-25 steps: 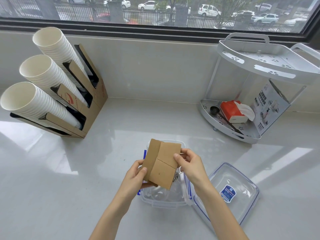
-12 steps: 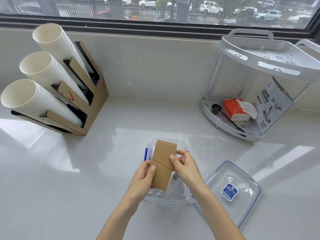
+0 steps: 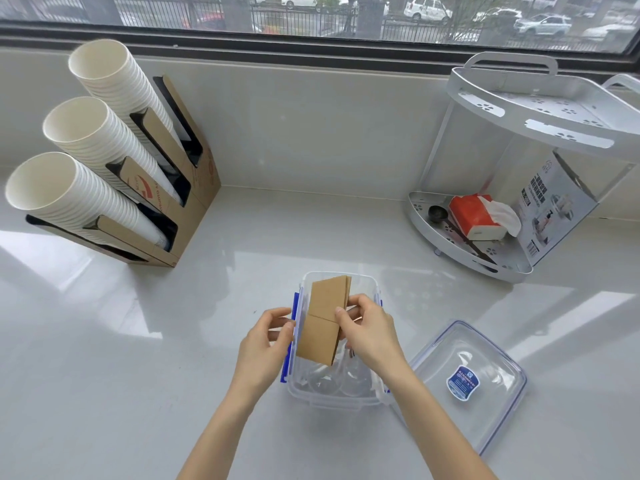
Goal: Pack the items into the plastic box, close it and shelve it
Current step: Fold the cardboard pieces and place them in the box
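Note:
A folded brown cardboard piece (image 3: 323, 318) stands on edge over the open clear plastic box (image 3: 360, 280), which has blue side latches. My right hand (image 3: 369, 332) pinches the cardboard's right edge. My left hand (image 3: 265, 344) rests against its left edge at the box's left wall. Clear rounded items lie in the bottom of the box. The box's clear lid (image 3: 465, 382), with a blue label, lies flat on the counter just right of the box.
A cardboard holder (image 3: 187, 202) with three stacks of white paper cups stands at the back left. A white two-tier corner shelf (image 3: 526, 133) at the back right holds a red tissue pack (image 3: 474, 216), a black scoop and a printed box.
The cardboard piece has been folded narrower and moved down toward the box opening. Both hands followed it down.

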Demonstrator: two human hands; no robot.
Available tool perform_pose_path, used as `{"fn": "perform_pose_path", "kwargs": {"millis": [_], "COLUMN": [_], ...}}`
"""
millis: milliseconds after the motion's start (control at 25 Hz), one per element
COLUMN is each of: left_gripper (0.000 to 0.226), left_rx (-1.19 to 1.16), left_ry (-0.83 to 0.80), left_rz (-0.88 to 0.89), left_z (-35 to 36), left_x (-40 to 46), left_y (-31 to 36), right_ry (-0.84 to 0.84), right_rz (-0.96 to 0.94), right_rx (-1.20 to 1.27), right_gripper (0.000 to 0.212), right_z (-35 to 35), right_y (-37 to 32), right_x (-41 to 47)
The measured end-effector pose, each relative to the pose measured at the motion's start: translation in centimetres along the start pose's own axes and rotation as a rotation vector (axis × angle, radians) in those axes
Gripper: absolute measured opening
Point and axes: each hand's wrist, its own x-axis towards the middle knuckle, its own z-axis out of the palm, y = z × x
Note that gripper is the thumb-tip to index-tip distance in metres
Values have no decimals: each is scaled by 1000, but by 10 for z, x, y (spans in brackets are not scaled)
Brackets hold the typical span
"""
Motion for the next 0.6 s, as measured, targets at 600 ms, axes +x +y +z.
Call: {"fn": "perform_pose_path", "kwargs": {"millis": [600], "left_gripper": [27], "left_rx": [352], "left_ry": [-92], "left_rz": [147], "left_z": [11], "left_x": [-5], "left_y": [-30], "right_ry": [-131], "right_rz": [-25], "right_rx": [-389], "right_gripper": [28], "right_z": [47], "right_y": [6], "right_x": [4]}}
